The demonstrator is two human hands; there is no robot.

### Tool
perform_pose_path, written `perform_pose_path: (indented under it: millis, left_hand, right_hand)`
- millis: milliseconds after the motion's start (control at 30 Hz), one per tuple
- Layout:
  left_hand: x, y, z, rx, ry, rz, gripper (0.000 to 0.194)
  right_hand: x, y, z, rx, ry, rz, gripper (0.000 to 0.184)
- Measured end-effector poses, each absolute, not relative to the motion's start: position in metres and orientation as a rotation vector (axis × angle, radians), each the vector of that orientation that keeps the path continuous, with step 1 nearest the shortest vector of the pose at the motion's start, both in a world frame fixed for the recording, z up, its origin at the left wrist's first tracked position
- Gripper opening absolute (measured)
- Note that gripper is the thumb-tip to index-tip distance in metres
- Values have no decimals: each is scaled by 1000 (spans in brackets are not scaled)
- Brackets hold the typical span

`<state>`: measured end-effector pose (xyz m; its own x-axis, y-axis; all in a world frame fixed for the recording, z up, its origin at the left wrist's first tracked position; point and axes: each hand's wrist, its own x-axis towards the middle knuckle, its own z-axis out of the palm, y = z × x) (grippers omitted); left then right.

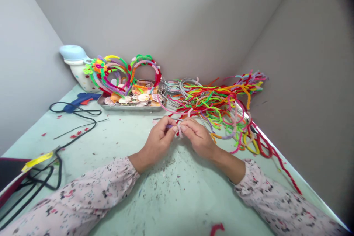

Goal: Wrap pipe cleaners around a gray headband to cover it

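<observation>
My left hand (162, 135) and my right hand (197, 135) meet over the middle of the table, fingertips pinched close together. Between them is a pale pink pipe cleaner (180, 131), bent into a small shape. Both hands grip it. A bit of purple fuzzy stem shows at the left fingers, and a trace of red lies near the fingertips. Just beyond my hands a thin grey wire sticks out to the left. A heap of colourful pipe cleaners (212, 97) spreads behind and beside my right hand. Fingers cover most of the held piece.
A metal tray (132, 108) of seashells stands at the back, with pipe-cleaner-wrapped hoops (114, 77) on it. Left of it are a white bottle with a blue lid (79, 68) and a blue glue gun (80, 101). A black cord (90, 129) runs along the left side. Walls rise behind and to the right.
</observation>
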<state>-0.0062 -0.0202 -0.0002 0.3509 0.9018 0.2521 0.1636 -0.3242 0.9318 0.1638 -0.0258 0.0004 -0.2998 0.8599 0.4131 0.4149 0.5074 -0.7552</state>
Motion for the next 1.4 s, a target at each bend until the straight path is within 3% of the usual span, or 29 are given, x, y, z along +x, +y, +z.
perform_pose_path:
  millis: [467, 633, 967, 1400]
  left_hand:
    - [-6, -16, -4, 1678, 948, 1031, 14]
    - [-6, -17, 0, 1724, 982, 1013, 14]
    - [-3, -19, 1, 1892, 1157, 1060, 17]
    - [-6, -12, -2, 1648, 1081, 1020, 21]
  right_hand:
    - [166, -23, -1, -1089, -1853, 761, 24]
    - [165, -23, -1, -1077, -1946, 602, 25]
    - [162, -24, -4, -1113, -1852, 419, 4]
    - [165, -20, -6, -1074, -1841, 327, 7]
